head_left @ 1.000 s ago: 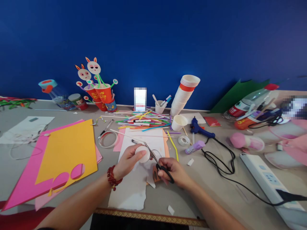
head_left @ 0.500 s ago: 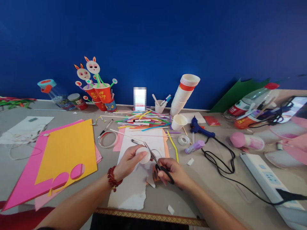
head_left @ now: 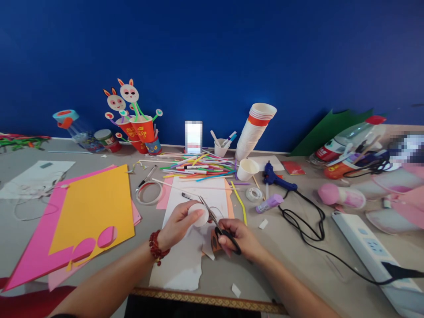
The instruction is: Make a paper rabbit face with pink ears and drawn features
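Note:
Between thumb and fingers, my left hand [head_left: 177, 225] pinches a round white paper disc [head_left: 198, 216]. My right hand [head_left: 240, 238] is closed around the black handles of a pair of scissors [head_left: 215, 219], whose blades lie along the disc's right edge. Below both hands, white paper sheets [head_left: 175, 274] with a torn edge lie on the table. A brown-orange paper scrap [head_left: 217, 243] shows partly behind the scissors. Small white offcuts [head_left: 236, 290] are scattered nearby. A black pen [head_left: 189, 195] rests just beyond my left hand.
Yellow card [head_left: 96, 203] lies over pink card at left, beside a tape roll [head_left: 149, 193]. Behind are coloured pipe cleaners and pens [head_left: 198, 167], stacked paper cups [head_left: 253, 130] and rabbit cup figures [head_left: 142, 128]. A blue glue gun [head_left: 278, 179], its cord and a power strip [head_left: 367, 247] occupy the right.
Almost nothing differs. Both hands, the disc and the scissors hold nearly the same pose; the whole view has shifted very slightly.

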Demonstrator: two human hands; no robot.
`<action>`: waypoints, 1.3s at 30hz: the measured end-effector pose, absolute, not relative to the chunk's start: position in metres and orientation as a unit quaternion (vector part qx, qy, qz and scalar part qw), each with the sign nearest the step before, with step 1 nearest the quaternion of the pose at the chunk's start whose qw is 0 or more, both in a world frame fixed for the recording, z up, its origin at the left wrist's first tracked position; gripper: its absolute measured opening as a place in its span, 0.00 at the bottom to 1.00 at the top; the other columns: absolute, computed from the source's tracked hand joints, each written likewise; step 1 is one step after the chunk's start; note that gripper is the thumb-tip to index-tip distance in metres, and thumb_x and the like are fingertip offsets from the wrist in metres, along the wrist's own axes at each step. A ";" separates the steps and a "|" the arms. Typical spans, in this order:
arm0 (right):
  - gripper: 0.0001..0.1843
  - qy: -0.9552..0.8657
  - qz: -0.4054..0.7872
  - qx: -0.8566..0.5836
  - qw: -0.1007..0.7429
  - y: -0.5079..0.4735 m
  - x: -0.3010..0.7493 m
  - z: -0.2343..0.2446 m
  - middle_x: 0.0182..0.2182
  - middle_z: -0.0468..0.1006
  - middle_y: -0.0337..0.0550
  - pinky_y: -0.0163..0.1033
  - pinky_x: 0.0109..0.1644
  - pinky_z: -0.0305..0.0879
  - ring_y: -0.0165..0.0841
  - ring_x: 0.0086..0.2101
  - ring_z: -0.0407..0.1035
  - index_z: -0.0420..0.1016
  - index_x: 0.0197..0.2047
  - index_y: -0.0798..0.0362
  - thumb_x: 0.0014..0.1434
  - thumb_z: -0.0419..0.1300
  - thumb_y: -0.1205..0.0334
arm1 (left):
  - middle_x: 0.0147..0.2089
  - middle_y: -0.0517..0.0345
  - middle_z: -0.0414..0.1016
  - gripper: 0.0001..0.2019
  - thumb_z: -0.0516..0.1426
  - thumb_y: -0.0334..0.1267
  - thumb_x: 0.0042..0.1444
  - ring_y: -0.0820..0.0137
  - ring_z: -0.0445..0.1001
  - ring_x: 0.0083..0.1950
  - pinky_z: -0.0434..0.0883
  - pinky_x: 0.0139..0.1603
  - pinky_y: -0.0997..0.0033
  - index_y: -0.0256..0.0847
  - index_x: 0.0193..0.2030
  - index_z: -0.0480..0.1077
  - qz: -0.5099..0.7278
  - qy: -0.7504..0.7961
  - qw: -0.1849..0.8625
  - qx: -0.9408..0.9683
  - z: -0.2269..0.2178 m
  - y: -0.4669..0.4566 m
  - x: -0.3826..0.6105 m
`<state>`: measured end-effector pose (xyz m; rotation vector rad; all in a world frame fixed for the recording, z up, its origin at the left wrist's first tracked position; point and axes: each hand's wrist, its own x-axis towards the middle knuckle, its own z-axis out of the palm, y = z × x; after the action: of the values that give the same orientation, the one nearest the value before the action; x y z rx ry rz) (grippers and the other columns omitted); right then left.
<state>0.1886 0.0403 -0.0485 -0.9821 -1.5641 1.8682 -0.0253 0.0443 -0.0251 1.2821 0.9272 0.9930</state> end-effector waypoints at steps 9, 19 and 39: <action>0.33 -0.590 0.675 -0.368 0.246 0.041 0.189 -0.045 0.12 0.66 0.32 0.31 0.20 0.50 0.26 0.15 0.58 0.62 0.24 0.52 0.46 0.62 0.27 | 0.34 0.54 0.77 0.15 0.56 0.46 0.63 0.71 0.70 0.33 0.66 0.32 0.76 0.36 0.35 0.74 0.424 0.397 0.608 0.541 -0.025 0.045 -0.026; 0.34 -0.589 0.678 -0.366 0.246 0.042 0.190 -0.049 0.12 0.65 0.31 0.30 0.20 0.48 0.24 0.14 0.55 0.62 0.24 0.52 0.46 0.62 0.27 | 0.33 0.55 0.77 0.15 0.57 0.47 0.61 0.71 0.70 0.32 0.65 0.30 0.77 0.36 0.34 0.74 0.435 0.399 0.600 0.541 -0.027 0.046 -0.027; 0.31 -0.568 0.678 -0.373 0.279 0.049 0.193 -0.037 0.21 0.75 0.40 0.33 0.26 0.58 0.29 0.22 0.67 0.62 0.29 0.52 0.47 0.65 0.31 | 0.42 0.52 0.77 0.15 0.56 0.47 0.61 0.66 0.72 0.41 0.68 0.41 0.72 0.37 0.45 0.75 0.420 0.486 0.463 0.611 -0.014 0.062 -0.031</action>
<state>0.1926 0.0489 -0.0368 -1.0011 -1.5228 1.8196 -0.0315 0.0623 -0.0139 1.5019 1.1944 1.0326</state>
